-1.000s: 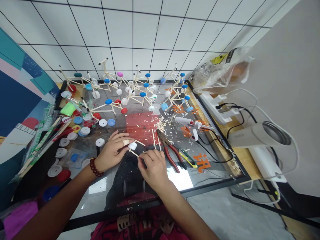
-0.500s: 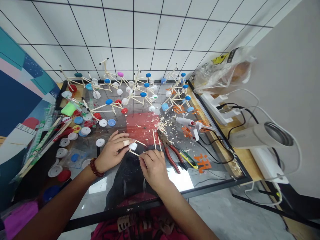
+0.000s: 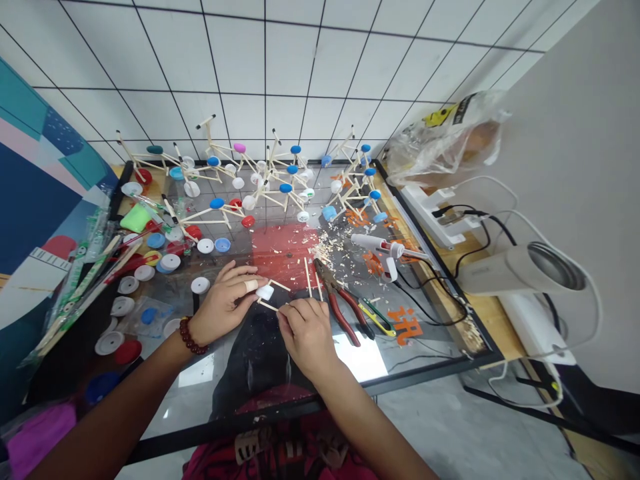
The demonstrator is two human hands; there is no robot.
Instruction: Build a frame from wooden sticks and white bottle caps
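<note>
Between the thumb and fingers of my left hand [image 3: 231,297] is a white bottle cap [image 3: 265,292], tilted on its side. One thin wooden stick [image 3: 279,285] juts out from the cap's upper side. A second wooden stick [image 3: 268,305] runs from below the cap to the fingertips of my right hand [image 3: 307,333], which pinch its far end. Whether the sticks are fixed to the cap cannot be made out. Just beyond my right hand lie two loose sticks [image 3: 308,277] and red-handled pliers [image 3: 343,303], with a yellow-green cutter [image 3: 377,317] beside them.
A white glue gun [image 3: 377,247] with a cord lies right of the wood shavings [image 3: 333,243]. Several stick-and-cap figures [image 3: 285,189] stand along the back. Loose bottle caps [image 3: 145,273] and packaged sticks [image 3: 80,300] crowd the left. A power strip [image 3: 435,217] borders the right.
Both hands keep their hold on the cap and stick with hardly any movement. The whole view has shifted very slightly.
</note>
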